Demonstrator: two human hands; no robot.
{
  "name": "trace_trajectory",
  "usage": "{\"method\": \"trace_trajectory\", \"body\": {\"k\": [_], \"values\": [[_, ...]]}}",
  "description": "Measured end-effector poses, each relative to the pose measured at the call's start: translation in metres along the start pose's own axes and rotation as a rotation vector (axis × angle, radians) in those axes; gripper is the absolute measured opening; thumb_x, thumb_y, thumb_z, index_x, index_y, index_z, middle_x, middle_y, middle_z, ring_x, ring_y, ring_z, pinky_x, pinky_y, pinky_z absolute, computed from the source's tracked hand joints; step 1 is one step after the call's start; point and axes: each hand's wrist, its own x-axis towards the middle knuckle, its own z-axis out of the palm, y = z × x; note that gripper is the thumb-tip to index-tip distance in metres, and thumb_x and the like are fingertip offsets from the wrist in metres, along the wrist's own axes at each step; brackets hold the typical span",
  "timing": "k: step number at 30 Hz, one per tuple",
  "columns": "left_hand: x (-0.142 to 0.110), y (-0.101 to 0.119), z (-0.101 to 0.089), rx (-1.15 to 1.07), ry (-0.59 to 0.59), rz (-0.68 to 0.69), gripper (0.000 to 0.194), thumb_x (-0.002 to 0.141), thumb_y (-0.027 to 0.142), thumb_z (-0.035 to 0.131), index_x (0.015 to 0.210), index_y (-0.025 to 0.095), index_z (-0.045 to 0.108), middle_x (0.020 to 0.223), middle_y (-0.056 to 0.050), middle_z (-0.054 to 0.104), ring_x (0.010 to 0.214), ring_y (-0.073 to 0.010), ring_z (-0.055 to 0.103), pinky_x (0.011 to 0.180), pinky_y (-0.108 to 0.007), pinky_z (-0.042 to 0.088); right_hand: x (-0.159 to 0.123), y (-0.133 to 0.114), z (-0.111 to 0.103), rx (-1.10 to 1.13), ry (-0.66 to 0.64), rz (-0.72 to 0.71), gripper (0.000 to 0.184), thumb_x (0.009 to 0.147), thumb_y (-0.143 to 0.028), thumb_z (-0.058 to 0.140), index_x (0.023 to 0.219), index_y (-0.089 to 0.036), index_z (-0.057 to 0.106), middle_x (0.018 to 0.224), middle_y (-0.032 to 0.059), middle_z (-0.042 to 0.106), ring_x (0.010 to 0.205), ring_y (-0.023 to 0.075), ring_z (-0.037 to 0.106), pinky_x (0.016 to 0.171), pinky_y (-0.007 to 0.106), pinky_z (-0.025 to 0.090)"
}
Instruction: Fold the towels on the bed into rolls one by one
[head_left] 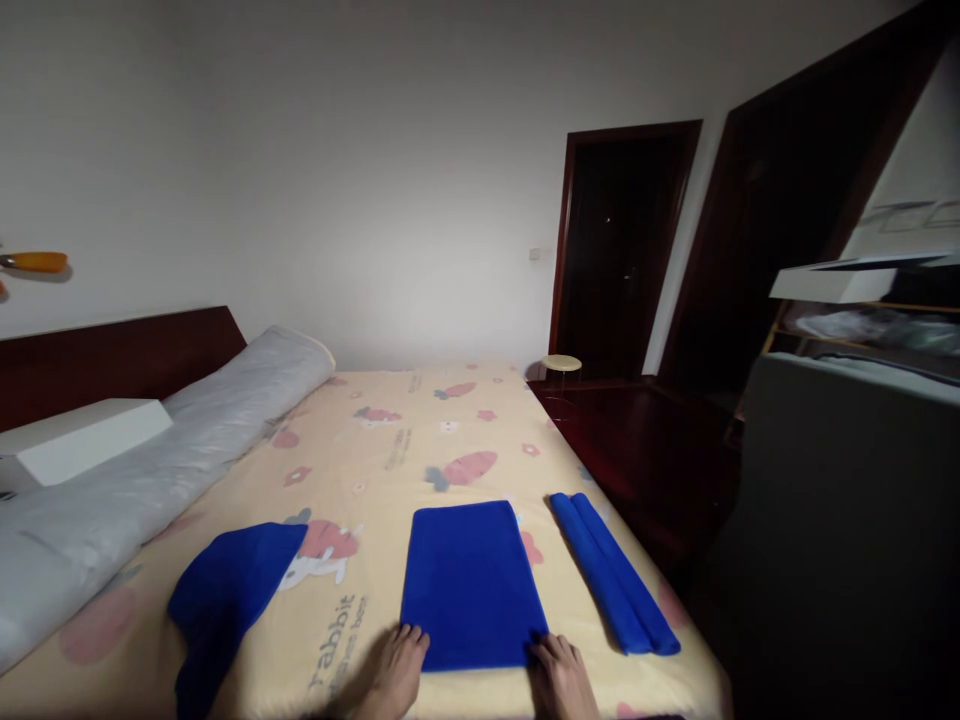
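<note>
A flat blue cloth (472,585), laid out as a rectangle, lies on the patterned bed sheet (405,430) in front of me. My left hand (399,665) is closed at its near left corner, the fingertips on the edge. At the near right corner my right hand (562,670) grips the cloth's edge with curled fingers. To the right lies another blue cloth (611,575), rolled from two sides into a long double roll. On the left a third blue cloth (232,580) is loosely crumpled, its near end running toward the bottom of the view.
A grey rolled bedding piece (225,430) runs along the bed's left side, with a white box (90,435) on it. Beyond the bed's right edge are a round stool (562,363), a dark door (622,260) and a dark covered shelf (847,500).
</note>
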Motion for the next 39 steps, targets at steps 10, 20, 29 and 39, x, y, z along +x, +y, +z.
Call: {"method": "trace_trajectory", "body": {"k": [10,20,29,39], "values": [[-0.011,0.006,-0.029,-0.045,-0.009,0.001,0.046,0.068,0.008,0.047,0.107,0.022,0.064,0.113,-0.010,0.067,0.111,-0.0255,0.058,0.098,-0.042,0.043,0.004,-0.014,-0.011,-0.074,-0.013,0.021,0.020,0.070,-0.012,0.053,0.082,-0.024,0.066,0.092,0.0049,0.067,0.089,0.0253,0.055,0.083,0.038,0.036],[-0.017,0.011,-0.035,-0.076,-0.086,-0.055,0.035,0.064,0.012,0.057,0.097,0.020,0.067,0.105,-0.013,0.069,0.099,-0.0292,0.064,0.083,-0.040,0.049,0.004,-0.015,-0.006,-0.126,-0.041,0.091,0.009,0.075,-0.019,0.053,0.074,-0.024,0.060,0.089,0.0066,0.067,0.091,0.0273,0.057,0.086,0.041,0.036],[-0.015,-0.008,-0.039,-0.070,-0.006,-0.103,0.031,0.070,0.019,0.055,0.098,0.026,0.064,0.104,-0.004,0.070,0.101,-0.0222,0.061,0.087,-0.034,0.045,0.006,-0.004,-0.008,-0.111,0.004,0.113,0.025,0.079,-0.023,0.051,0.100,-0.023,0.063,0.096,0.0090,0.068,0.092,0.0290,0.059,0.085,0.042,0.038],[-0.008,0.001,-0.024,-0.031,-0.031,-0.148,0.068,0.074,0.001,0.036,0.140,0.018,0.043,0.149,-0.011,0.044,0.140,-0.0236,0.034,0.116,-0.043,0.024,0.001,0.012,0.001,-0.203,0.296,0.007,0.016,0.084,-0.027,0.052,0.099,-0.024,0.057,0.091,0.0050,0.062,0.085,0.0246,0.058,0.078,0.038,0.039]]}}
